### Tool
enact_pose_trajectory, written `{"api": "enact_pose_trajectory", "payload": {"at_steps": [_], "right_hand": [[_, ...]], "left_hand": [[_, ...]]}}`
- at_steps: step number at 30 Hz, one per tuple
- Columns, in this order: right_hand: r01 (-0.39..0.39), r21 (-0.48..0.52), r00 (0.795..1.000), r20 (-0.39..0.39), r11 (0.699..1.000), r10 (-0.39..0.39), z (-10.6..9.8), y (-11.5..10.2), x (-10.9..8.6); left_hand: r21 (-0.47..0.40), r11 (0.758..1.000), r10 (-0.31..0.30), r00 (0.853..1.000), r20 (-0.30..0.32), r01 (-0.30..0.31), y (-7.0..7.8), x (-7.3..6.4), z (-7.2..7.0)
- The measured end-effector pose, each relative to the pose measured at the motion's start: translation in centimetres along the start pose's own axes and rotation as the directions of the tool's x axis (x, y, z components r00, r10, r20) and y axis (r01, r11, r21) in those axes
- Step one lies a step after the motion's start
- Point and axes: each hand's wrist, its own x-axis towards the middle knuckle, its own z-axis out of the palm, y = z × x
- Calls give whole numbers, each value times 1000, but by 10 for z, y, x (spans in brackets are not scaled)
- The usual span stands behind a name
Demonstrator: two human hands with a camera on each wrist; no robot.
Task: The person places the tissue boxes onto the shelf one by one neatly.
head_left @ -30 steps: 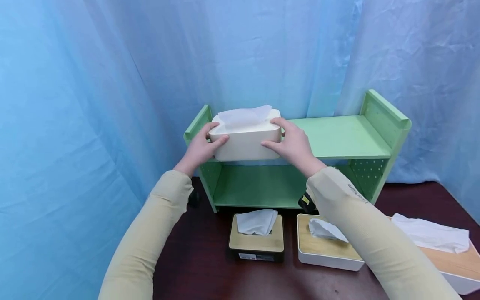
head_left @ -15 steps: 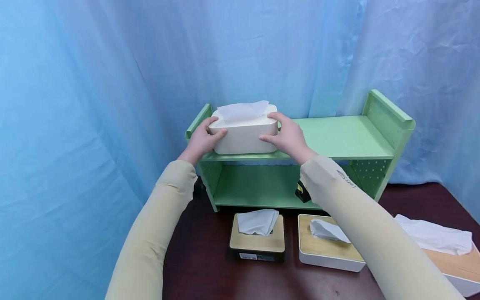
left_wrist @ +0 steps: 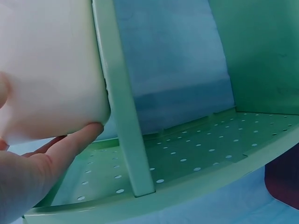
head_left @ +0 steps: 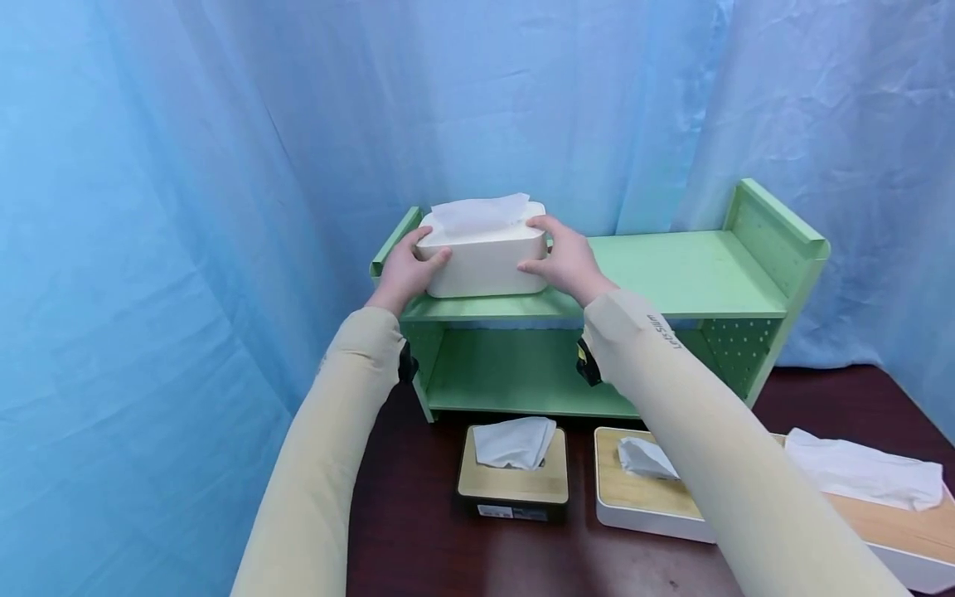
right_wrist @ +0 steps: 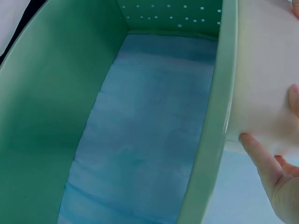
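Observation:
A white tissue box (head_left: 488, 267) with a tissue (head_left: 479, 214) poking from its top is at the left part of the green rack's upper shelf (head_left: 679, 261). My left hand (head_left: 405, 267) grips its left end, thumb on the front face. At the other end my right hand (head_left: 567, 255) holds it the same way, fingers over the top edge. In the left wrist view the box's lower edge (left_wrist: 100, 109) lies right against the shelf board, and the left fingers (left_wrist: 77, 142) reach along its end. The right wrist view has the right fingers (right_wrist: 259, 151) against the box's other end.
On the dark table (head_left: 418, 539) before the rack stand a black tissue box with a wooden lid (head_left: 477, 481), a white one with a wooden lid (head_left: 642, 489), and another white one (head_left: 895, 531) at far right. The rack's raised right side panel (head_left: 779, 240) borders the shelf. Blue curtains (head_left: 522, 99) hang behind.
Both hands have moved the white tissue box back and slightly left, from in front of the rack's upper shelf edge to over the shelf. The grip looks the same.

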Motion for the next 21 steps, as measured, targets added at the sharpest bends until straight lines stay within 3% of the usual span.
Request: {"api": "enact_pose_trajectory", "payload": {"at_steps": [7, 14, 21], "right_hand": [[-13, 11, 1000, 12, 1000, 13, 3, 1, 3], [-6, 26, 1000, -22, 1000, 7, 6, 0, -1], [9, 62, 1000, -24, 998, -8, 12, 8, -2]], "left_hand": [[0, 1000, 28, 998, -53, -28, -2, 0, 4], [8, 1000, 28, 998, -54, -28, -1, -1, 4], [-16, 1000, -15, 998, -63, 14, -1, -5, 2]]}}
